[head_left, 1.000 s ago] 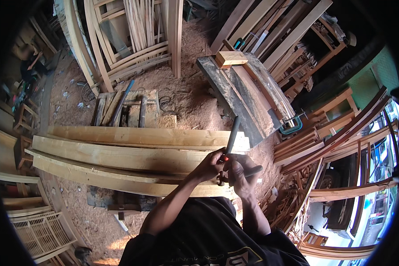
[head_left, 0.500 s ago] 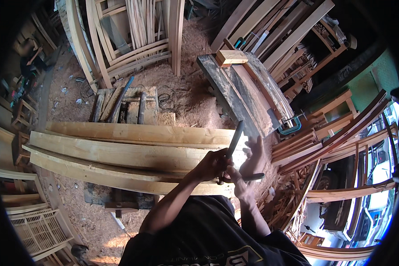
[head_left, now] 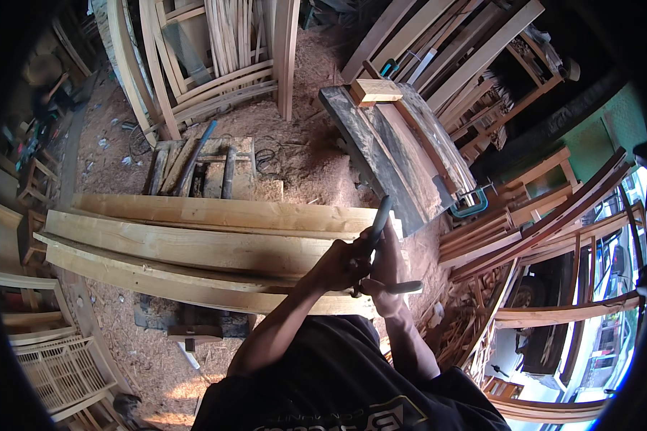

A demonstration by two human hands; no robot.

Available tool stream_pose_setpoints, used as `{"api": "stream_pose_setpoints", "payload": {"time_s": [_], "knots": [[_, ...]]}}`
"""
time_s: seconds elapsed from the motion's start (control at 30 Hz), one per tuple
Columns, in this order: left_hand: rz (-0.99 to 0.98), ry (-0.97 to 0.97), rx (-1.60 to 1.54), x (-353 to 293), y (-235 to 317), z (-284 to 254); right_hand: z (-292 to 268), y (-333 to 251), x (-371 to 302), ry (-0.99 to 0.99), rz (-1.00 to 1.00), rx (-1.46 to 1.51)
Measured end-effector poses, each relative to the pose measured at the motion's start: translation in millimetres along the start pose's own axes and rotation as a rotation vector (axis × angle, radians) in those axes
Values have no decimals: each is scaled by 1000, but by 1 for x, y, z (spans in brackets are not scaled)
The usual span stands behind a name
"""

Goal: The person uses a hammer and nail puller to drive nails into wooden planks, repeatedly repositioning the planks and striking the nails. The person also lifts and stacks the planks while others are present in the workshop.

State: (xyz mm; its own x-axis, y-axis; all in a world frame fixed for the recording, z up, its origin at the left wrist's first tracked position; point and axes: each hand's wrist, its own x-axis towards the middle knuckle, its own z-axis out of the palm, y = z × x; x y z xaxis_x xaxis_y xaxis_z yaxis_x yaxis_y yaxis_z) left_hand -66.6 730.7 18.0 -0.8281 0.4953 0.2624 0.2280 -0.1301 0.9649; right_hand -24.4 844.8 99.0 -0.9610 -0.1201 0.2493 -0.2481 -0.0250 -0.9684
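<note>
The fingers of the left hand (head_left: pixel 342 264) are curling tightly around a dark two-handled tool (head_left: pixel 382 212), while the right hand (head_left: pixel 389 267) is lying just beside them, its fingers reaching up along the upper handle; whether those are gripping or merely resting, I cannot tell. The tool is hovering with both hands above the right end of the pale planks (head_left: pixel 187 246). The step in hand seems to be adjusting the hold on the tool, and the next move is probably calling for a steady left grip while the right fingers are settling. Dull grey, it is looking like large pliers, one handle pointing across the planks, the other jutting past their right end; its head is hiding in shadow. Beyond that end, a dark bench (head_left: pixel 370 154) is carrying a wooden block (head_left: pixel 376 91).
</note>
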Motion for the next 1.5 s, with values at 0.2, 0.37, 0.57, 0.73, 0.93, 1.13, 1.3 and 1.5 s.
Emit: {"api": "stream_pose_setpoints", "payload": {"time_s": [0.2,0.37,0.57,0.73,0.93,1.13,1.3,1.5], "knots": [[-273,-297,294,-8,25,-16,-11,14,-3,74,-86,80],[-89,-240,849,-66,42,-38,-6,45,-13,275,-103,311],[4,-428,1166,-155,20,-40,-21,36,-30,241,-65,56],[177,-316,1439,-160,8,-40,-26,25,-33,392,-29,46],[-68,-377,1058,-151,17,-43,-46,3,-51,479,-121,300],[-54,-324,1041,-130,28,-42,-37,-24,-79,371,-240,162],[-46,-294,1103,-117,37,-42,-27,-34,-76,227,-281,-146],[-38,-270,1094,-117,40,-44,-9,-24,-58,133,-195,-18]]}}
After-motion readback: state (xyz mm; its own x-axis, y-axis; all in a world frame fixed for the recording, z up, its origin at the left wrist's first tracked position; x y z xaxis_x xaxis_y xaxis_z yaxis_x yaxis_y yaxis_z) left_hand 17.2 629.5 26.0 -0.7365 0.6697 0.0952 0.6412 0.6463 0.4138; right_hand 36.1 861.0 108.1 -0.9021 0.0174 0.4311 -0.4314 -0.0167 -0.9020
